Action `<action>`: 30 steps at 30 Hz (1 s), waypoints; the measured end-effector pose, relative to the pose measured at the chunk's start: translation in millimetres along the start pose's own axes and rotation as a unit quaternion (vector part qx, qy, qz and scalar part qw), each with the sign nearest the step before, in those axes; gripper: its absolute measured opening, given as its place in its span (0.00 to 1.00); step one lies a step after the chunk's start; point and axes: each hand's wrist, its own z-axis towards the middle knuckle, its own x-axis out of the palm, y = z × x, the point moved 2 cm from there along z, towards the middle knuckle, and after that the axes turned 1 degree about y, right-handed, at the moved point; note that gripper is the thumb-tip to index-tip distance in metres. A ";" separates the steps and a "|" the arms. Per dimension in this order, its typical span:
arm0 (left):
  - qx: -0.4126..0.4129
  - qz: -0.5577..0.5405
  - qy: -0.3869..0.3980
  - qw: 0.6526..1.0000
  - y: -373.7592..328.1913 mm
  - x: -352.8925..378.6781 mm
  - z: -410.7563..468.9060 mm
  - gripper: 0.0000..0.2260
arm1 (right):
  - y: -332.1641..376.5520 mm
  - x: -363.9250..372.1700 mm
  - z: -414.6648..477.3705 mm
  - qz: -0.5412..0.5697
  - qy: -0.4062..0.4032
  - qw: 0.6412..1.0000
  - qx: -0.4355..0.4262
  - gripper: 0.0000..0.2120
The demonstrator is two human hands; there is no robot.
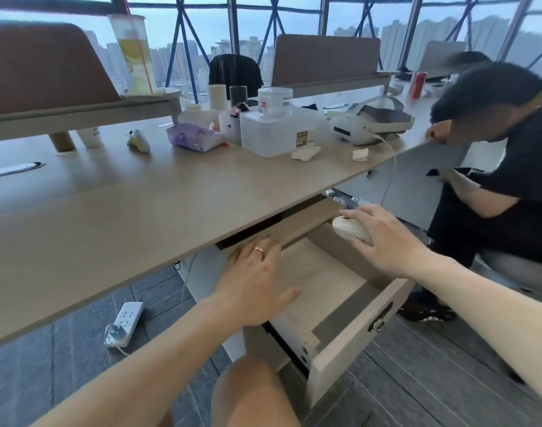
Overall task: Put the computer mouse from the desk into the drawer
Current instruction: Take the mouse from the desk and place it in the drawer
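Right hand grips mouse over open drawer (left hand spread alongside).

White headset far right on the worktop, clear box, purple tissue pack, tall drink cup, power strip on the floor near left

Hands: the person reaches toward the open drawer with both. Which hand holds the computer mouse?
The right hand grips the white mouse above the drawer's far right corner. The left hand, wearing a ring, holds nothing.
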 end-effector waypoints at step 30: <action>-0.020 -0.005 -0.046 0.999 31.6 46.3 -0.6 0.61 | 18.6 158.0 47.0 -0.081 0.242 0.965 0.064 0.27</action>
